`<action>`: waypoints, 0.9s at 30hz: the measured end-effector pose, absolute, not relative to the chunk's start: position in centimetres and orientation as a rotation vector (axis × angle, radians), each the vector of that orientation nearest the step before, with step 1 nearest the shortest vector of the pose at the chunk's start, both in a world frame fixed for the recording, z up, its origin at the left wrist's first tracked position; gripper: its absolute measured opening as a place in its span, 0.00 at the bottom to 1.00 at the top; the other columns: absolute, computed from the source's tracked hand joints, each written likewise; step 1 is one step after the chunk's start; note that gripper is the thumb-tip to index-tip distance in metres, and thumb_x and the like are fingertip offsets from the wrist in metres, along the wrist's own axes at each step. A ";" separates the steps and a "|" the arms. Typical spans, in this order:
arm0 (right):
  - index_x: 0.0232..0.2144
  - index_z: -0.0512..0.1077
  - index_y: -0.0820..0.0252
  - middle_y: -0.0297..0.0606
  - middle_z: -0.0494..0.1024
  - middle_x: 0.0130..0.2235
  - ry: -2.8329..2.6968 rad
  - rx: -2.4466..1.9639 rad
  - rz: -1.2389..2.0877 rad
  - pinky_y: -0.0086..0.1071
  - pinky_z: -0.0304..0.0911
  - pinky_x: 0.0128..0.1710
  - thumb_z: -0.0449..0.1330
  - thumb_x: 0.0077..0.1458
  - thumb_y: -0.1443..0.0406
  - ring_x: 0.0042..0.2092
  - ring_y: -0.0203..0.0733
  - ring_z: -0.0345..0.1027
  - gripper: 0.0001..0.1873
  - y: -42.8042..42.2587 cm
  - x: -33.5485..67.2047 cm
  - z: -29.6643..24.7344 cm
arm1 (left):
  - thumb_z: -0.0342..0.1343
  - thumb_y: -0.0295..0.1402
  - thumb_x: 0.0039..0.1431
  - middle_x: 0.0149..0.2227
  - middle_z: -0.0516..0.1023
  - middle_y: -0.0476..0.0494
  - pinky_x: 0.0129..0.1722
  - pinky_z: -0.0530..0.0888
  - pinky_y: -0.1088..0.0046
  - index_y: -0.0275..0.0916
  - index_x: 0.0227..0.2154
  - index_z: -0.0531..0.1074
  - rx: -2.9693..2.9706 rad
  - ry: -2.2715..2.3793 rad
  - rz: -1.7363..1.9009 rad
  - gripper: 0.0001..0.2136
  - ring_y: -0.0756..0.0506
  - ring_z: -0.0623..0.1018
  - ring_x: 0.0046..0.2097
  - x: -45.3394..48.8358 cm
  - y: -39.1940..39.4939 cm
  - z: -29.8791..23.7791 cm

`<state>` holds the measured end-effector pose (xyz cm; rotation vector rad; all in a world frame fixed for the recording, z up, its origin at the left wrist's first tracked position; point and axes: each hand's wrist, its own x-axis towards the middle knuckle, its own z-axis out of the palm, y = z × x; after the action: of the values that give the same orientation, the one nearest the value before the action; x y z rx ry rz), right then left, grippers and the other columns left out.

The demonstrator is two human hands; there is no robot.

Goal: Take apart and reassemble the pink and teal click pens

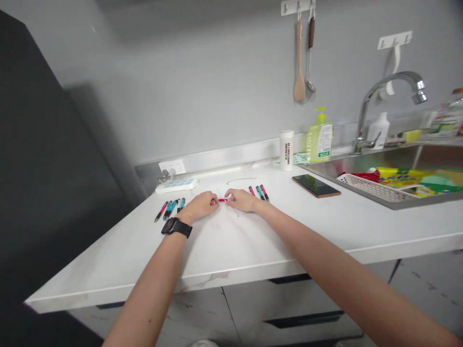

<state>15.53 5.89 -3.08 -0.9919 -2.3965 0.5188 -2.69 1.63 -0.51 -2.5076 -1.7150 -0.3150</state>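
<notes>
My left hand (pixel 201 206), with a black watch (pixel 176 226) on the wrist, and my right hand (pixel 241 199) meet over the white counter (pixel 231 241). Both pinch the two ends of a red pen (pixel 224 199) held level between them. A thin wire or refill (pixel 235 211) lies just under my right hand. Several pens in red, blue and black (pixel 170 208) lie to the left of my left hand. Three more pens (pixel 259 192) lie right of my right hand.
A phone (pixel 316 185) lies face up near the sink (pixel 398 168), which holds a white basket (pixel 372 187) and packets. A white cup (pixel 286 150), green soap bottle (pixel 320 137), power strip (pixel 177 185) and tap (pixel 387 96) line the back wall. Utensils (pixel 299 62) hang above.
</notes>
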 end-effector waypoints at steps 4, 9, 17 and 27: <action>0.41 0.74 0.63 0.44 0.74 0.43 -2.357 -1.040 0.330 0.27 0.59 0.44 0.52 0.54 0.72 0.43 0.37 0.68 0.14 5.9 15.6 -2.5 | 0.50 0.32 0.52 0.29 0.71 0.46 0.33 0.66 0.74 0.36 0.39 0.73 -2.670 -1.583 -0.347 0.13 0.49 0.70 0.31 -2.4 1.5 -0.6; 0.36 0.77 0.62 0.44 0.76 0.45 -2.411 -1.131 0.352 0.27 0.58 0.45 0.53 0.52 0.72 0.45 0.40 0.69 0.14 5.7 16.1 -2.2 | 0.49 0.30 0.53 0.30 0.71 0.45 0.34 0.66 0.75 0.36 0.38 0.74 -2.716 -1.568 -0.335 0.12 0.49 0.70 0.31 -2.0 1.2 -0.6; 0.31 0.78 0.61 0.40 0.79 0.36 -2.420 -1.083 0.401 0.26 0.60 0.40 0.54 0.51 0.72 0.39 0.40 0.71 0.12 5.9 15.9 -2.4 | 0.50 0.30 0.51 0.31 0.73 0.45 0.35 0.67 0.73 0.36 0.41 0.72 -2.583 -1.715 -0.388 0.14 0.48 0.72 0.32 -2.7 1.6 -1.0; 0.34 0.77 0.64 0.41 0.79 0.35 -2.469 -0.903 0.401 0.25 0.61 0.37 0.54 0.50 0.73 0.36 0.38 0.71 0.13 6.0 14.9 -2.7 | 0.47 0.28 0.52 0.39 0.77 0.38 0.38 0.68 0.71 0.37 0.38 0.70 -2.114 -2.165 -0.258 0.11 0.44 0.76 0.40 -4.0 1.7 -1.3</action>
<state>14.88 5.97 -2.68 -0.9026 -2.4694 0.4006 -3.95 1.71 -1.31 -2.1137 -2.1646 -0.2579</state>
